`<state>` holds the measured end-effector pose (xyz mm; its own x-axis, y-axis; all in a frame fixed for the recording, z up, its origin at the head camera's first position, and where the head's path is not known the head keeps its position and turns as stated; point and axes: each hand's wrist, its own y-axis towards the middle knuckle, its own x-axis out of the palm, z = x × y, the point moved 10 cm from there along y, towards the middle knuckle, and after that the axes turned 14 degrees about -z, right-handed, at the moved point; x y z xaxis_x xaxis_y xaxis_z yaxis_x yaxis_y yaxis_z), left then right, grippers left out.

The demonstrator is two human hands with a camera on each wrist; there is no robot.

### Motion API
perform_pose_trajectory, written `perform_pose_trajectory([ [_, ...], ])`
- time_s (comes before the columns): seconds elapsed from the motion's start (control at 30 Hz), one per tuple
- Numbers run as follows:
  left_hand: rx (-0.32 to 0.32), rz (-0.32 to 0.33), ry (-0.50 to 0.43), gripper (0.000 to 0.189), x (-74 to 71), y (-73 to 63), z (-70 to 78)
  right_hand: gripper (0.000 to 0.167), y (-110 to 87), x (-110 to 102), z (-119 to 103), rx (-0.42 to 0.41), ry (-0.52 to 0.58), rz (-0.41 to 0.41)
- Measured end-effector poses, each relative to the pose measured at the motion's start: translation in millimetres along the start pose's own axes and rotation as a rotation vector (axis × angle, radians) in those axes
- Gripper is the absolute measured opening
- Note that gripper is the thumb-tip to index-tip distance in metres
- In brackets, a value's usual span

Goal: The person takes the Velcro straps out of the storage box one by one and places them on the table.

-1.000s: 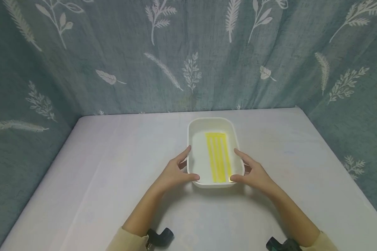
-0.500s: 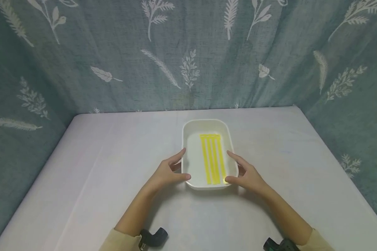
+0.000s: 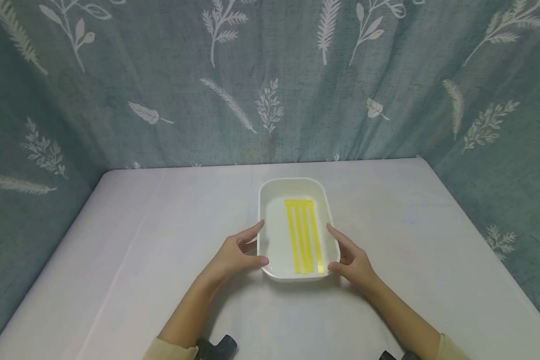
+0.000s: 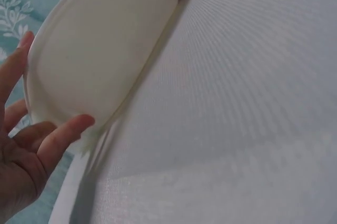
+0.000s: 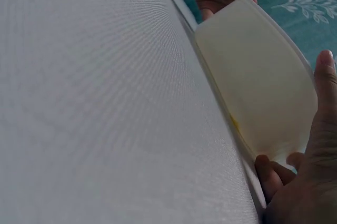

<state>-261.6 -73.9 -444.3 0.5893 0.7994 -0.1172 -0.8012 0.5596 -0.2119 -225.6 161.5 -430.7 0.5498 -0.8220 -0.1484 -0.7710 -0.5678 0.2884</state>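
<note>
A white rectangular tray (image 3: 274,240) with raised walls stands in the middle of the white table. Inside it several long, thin yellow strips (image 3: 305,235) lie side by side, their wider far ends in a row. My left hand (image 3: 234,255) holds the tray's left side, thumb at the near left corner and index finger along the rim. On the opposite side my right hand (image 3: 357,262) holds it the same way. In the left wrist view the thumb (image 4: 66,134) overlaps the tray's outer wall. Fingertips (image 5: 263,166) of the right hand sit low by the tray's base in the right wrist view.
The white tabletop (image 3: 162,215) stretches out around the tray. A blue-green curtain (image 3: 270,145) with white leaf prints hangs behind the table and at both sides. Dark camera mounts (image 3: 218,347) sit at the wrists by the beige sleeves.
Both thumbs have drawn back a little from inside the tray to its rim. The whole view has shifted slightly with the head. The strips lie as before.
</note>
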Motion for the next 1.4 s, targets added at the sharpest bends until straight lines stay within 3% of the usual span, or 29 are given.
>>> perform_pose_trajectory([
  [0.13, 0.013, -0.017, -0.009, 0.086, 0.9, -2.7, -0.6, 0.076, -4.3, 2.9, 0.3, -0.038, 0.004, 0.027],
  [0.43, -0.015, -0.016, 0.015, 0.082, -4.7, -13.0, -1.4, 0.078, -3.3, 10.8, -0.2, -0.019, -0.029, 0.000],
  [0.57, 0.017, -0.003, 0.005, 0.077, -9.2, -12.6, 2.9, 0.077, -4.4, 6.5, 0.2, -0.022, -0.056, 0.018],
  [0.83, 0.076, 0.032, 0.070, 0.073, -25.2, -14.8, 19.6, 0.074, -5.2, 0.2, -1.7, -0.039, -0.050, 0.026],
  [1.03, 0.134, 0.077, 0.129, 0.066, -42.8, -21.5, 52.4, 0.072, -0.5, 0.1, -0.7, -0.023, -0.050, 0.022],
  [1.23, 0.131, 0.025, 0.188, 0.064, -42.7, -0.3, 87.6, 0.070, -2.8, -2.1, 1.7, 0.001, -0.036, 0.038],
  [1.4, 0.127, -0.039, 0.178, 0.062, -39.3, 23.4, 99.6, 0.069, -3.2, -1.6, -1.2, -0.012, -0.033, 0.030],
])
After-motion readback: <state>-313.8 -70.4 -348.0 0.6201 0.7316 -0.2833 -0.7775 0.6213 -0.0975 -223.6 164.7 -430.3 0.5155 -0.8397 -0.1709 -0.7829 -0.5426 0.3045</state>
